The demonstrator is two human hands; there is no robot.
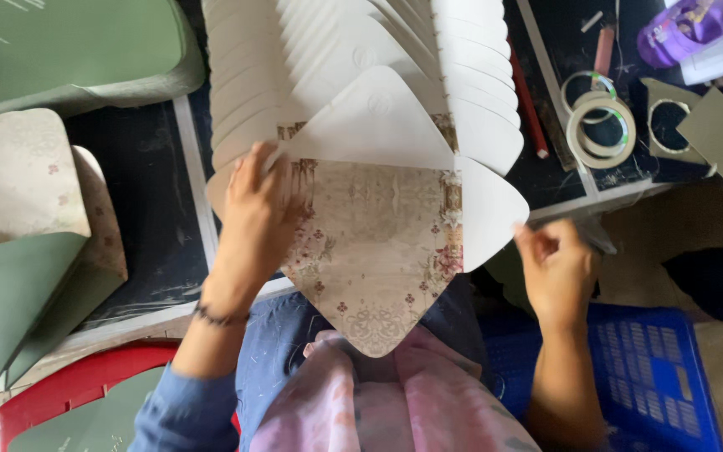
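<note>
Head view, looking down at lap and black worktable (148,192). Left hand (253,213) lies flat, fingers spread, palm down on the open patterned envelope blank (370,251) at frame centre, pressing its left part near the flap fold; nothing gripped. Envelope blank shows floral beige lining, lower point hanging toward 6 o'clock over the person's knees, white top flap folded down at 12 o'clock, white right flap at 3 o'clock. Right hand (556,268) at 4 o'clock from the blank, just beside the right flap tip, fingers curled with thumb and forefinger pinched together; something small and thin may be held, cannot tell what. Fanned stack of white envelope blanks (361,59) runs from under the top one toward 12 o'clock. Tape rolls (600,125) at 2 o'clock on the table, red pencil (529,105) just left of them. Green-lined folded envelopes (27,285) at 9 o'clock, patterned outside showing. Blue plastic crate (646,368) at 5 o'clock beneath right forearm. Red stool edge (69,385) at 7 o'clock. Purple packet (688,25) at 1 o'clock corner.
</note>
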